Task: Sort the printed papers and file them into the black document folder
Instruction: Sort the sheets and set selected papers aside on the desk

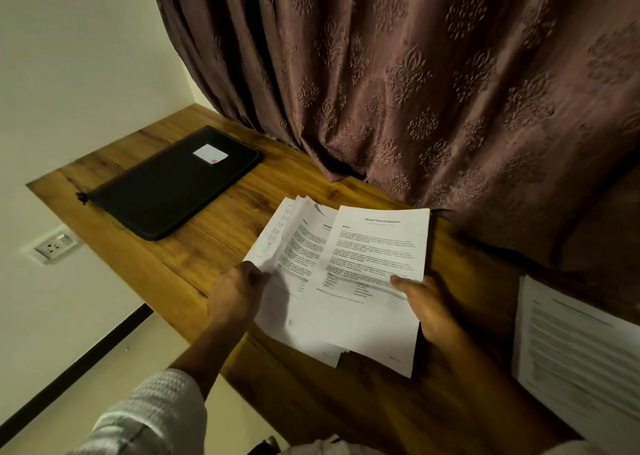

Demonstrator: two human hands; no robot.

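- Your left hand (235, 295) reaches in from a white waffle-knit sleeve (149, 416), back upward. Its fingers curl round the left edge of the papers (346, 312) and pinch them.
- Your right hand (429, 307) holds the right edge, thumb pressed flat on the top sheet. Its other fingers are hidden under the paper.
- The papers are fanned between both hands, over the wooden surface (207, 247) near its front edge.
- The top sheet's heading reads "Sample Financial Statement". The body text and a small table below it are too blurred to read.
- The folder (166, 191) lies flat and closed at the far left of the surface, well apart from the papers. It is black and rectangular with rounded corners.
- A white label (210, 154) with a red mark sits on the folder; no writing on it is legible.
- Another printed pile (581, 361) lies at the right, its text blurred.
- A brown curtain (415, 74) with embossed floral motifs hangs behind.
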